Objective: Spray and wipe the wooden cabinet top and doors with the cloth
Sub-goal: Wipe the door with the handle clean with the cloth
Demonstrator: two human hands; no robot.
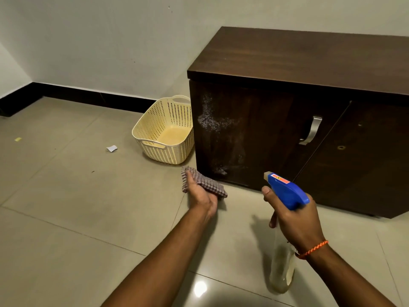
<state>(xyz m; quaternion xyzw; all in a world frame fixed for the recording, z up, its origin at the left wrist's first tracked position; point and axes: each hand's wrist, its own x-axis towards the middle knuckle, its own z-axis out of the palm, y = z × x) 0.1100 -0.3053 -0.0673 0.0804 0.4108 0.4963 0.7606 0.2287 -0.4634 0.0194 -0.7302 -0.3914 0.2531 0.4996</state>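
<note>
head cam — worn, wide-angle | faces forward-down | near both hands | cabinet [309, 89] ahead-right — single view

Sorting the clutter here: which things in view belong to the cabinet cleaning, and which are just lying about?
Belongs to the job:
- wooden cabinet
- checked cloth, in left hand
- spray bottle, in right hand

Just lying about:
- cream basket
- white paper scrap
- yellow scrap

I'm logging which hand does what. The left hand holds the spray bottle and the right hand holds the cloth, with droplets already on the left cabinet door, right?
Not quite: the hands are swapped. In the head view the right hand holds the spray bottle and the left hand holds the cloth. Droplets are indeed on the left cabinet door.
</note>
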